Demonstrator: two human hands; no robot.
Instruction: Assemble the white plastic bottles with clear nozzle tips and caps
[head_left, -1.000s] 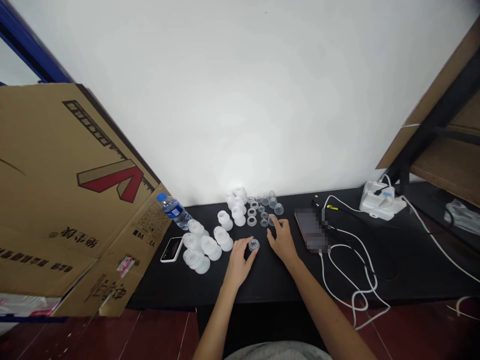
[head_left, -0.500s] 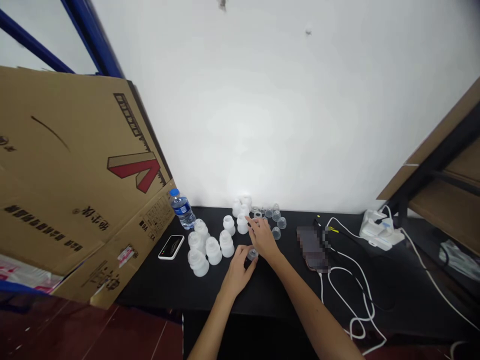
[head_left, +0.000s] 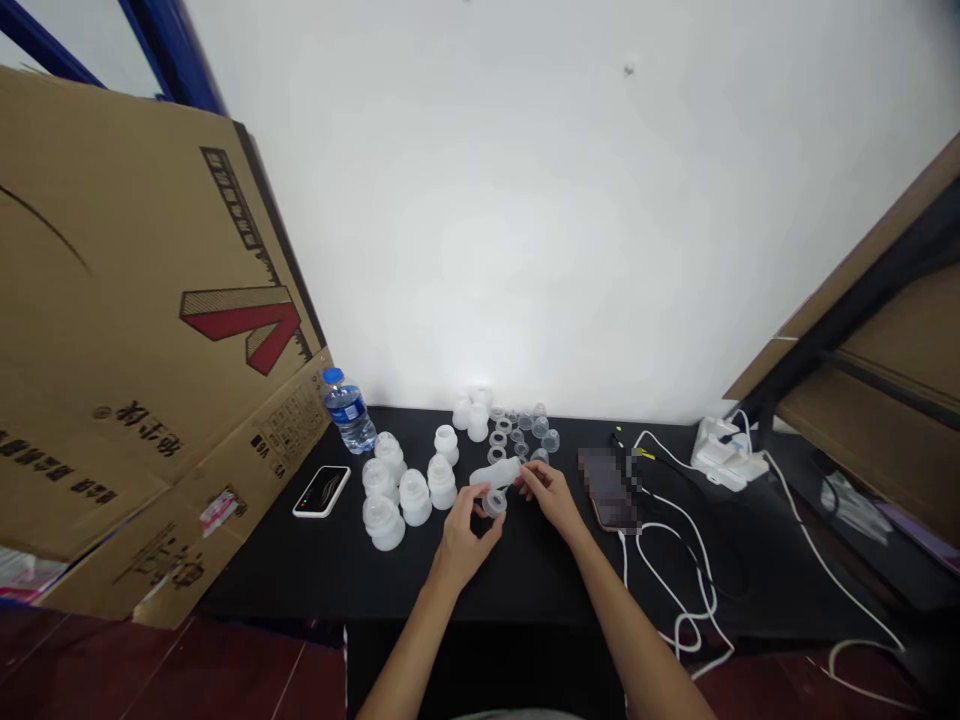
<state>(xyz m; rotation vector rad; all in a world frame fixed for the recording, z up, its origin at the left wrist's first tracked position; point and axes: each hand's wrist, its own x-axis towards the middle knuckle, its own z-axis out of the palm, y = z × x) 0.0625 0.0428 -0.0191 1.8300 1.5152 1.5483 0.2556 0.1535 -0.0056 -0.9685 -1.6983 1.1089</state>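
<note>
My left hand (head_left: 466, 528) grips a small clear round cap (head_left: 494, 503) between thumb and fingers, just above the black table. My right hand (head_left: 551, 490) pinches one end of a white plastic bottle (head_left: 491, 474) that lies tilted on its side just behind the cap; its other end is close to my left fingertips. Whether bottle and cap touch is unclear. Left of my hands stand several white bottles (head_left: 415, 497) with ringed necks. Behind them are several clear rings (head_left: 498, 438) and clear domed caps (head_left: 550, 441).
More white bottles (head_left: 478, 422) stand by the wall. A water bottle (head_left: 349, 412) and a white phone (head_left: 322, 491) are at the left, near a large cardboard box (head_left: 150, 330). On the right lie another phone (head_left: 611, 490), white cables (head_left: 709, 590) and a power strip (head_left: 727, 455).
My right hand has taken a white bottle from the back group and brought it nearer, tipped over, beside the cap. My left hand still holds the cap. The view has shifted slightly.
</note>
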